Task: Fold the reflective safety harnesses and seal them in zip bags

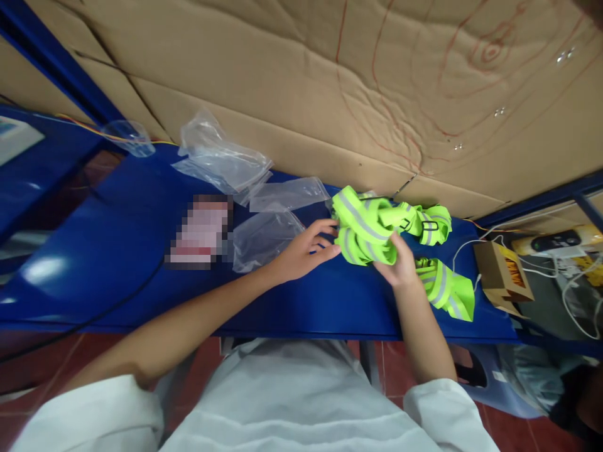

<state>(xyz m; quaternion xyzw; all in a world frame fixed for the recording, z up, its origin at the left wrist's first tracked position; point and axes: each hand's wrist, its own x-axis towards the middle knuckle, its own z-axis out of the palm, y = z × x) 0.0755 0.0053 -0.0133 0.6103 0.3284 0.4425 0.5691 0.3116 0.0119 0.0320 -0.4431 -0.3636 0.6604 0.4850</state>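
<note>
Backdrop: a wall of creased cardboard sheets, marked with red curved lines, rises behind the work surface.
Work surface: a glossy blue table spans the view, with a blue frame at its left and right ends.
Worker: a person in a white short-sleeved top leans over the table's near edge, both bare forearms reaching forward.
Main item: a fluorescent yellow-green safety vest with grey reflective stripes lies bunched right of the table's centre; a second folded piece lies just beside it toward the right end.
Left hand: the left hand rests by the vest's left edge, fingers loosely spread and touching the fabric.
Right hand: the right hand is closed on the vest's lower right fold, thumb on top.
Packaging: clear plastic bags lie scattered on the table left of the vest.
Side detail: a small brown cardboard box and white cables sit at the far right.
</note>
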